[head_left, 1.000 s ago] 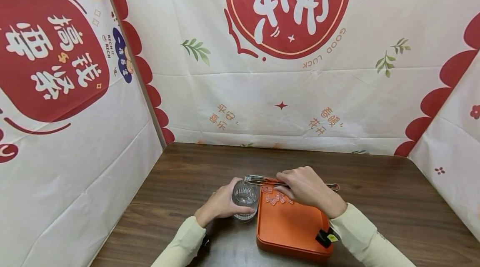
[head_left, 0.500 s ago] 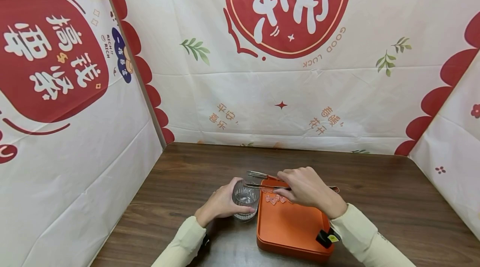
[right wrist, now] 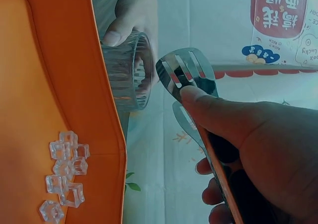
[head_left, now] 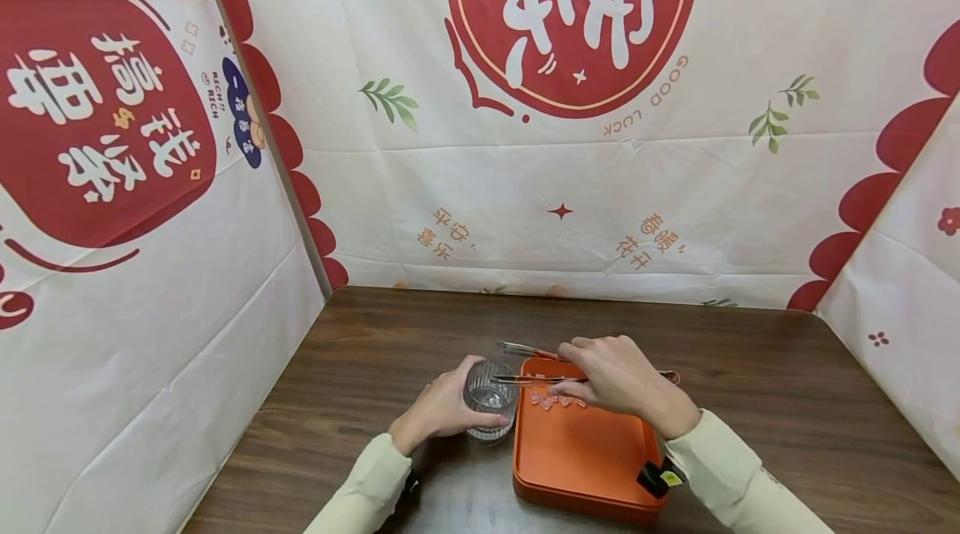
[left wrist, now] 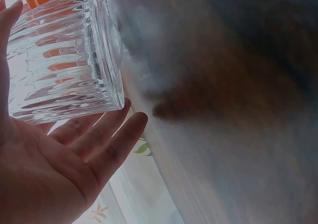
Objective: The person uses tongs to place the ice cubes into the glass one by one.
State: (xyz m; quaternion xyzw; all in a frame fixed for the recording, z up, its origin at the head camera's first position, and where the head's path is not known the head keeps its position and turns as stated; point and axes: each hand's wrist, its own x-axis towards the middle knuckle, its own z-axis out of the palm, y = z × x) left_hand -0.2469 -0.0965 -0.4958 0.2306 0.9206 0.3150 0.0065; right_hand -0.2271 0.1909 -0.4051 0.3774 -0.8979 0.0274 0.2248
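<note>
My left hand (head_left: 444, 402) holds a clear ribbed glass (head_left: 489, 413), thumb on its near side and fingers round its far side. The left wrist view shows the glass (left wrist: 64, 60) against the palm, its base close to the table. My right hand (head_left: 617, 374) grips metal serving tongs (head_left: 517, 380) with slotted heads, thumb on one arm and fingers on the other. The tong arms stand spread, with nothing between the heads; one head lies over the glass rim in the head view. Several clear ice cubes (right wrist: 63, 168) lie in the far left corner of the orange tray (head_left: 577, 459).
The tray stands right beside the glass on the dark wood table (head_left: 352, 351). White printed cloth (head_left: 675, 176) hangs behind the table and along both sides. A black object with a yellow tag (head_left: 654, 480) is at the right wrist, above the tray's right edge.
The tongs' arms, pressed together near the glass rim a second ago, have spread apart. My right hand has shifted very slightly right; the left hand and glass have stayed in place.
</note>
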